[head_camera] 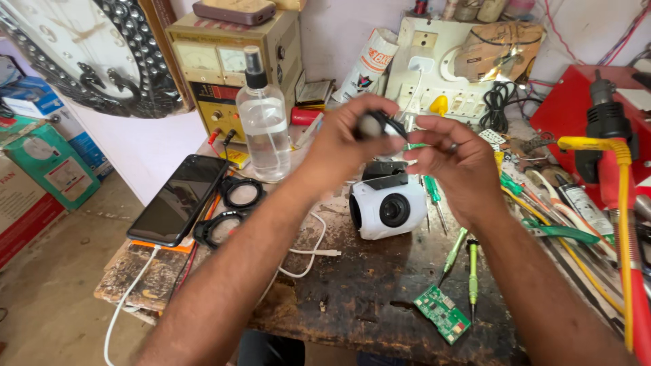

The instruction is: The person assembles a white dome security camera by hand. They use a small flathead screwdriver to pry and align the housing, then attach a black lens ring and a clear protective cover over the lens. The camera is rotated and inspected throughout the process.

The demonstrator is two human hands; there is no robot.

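Small black round part (375,125) sits in the left hand (346,146), fingers pinched round it. Right hand (451,163) is just beside it, fingertips curled close & touching its edge. White camera (383,207) lies right under both hands; green screwdrivers (464,261) below the right hand.

My one camera sits on my head, looking down and forward over my forearms at the cluttered workbench (366,298). It is close enough that my hands fill the middle, and it faces the back wall (332,27).
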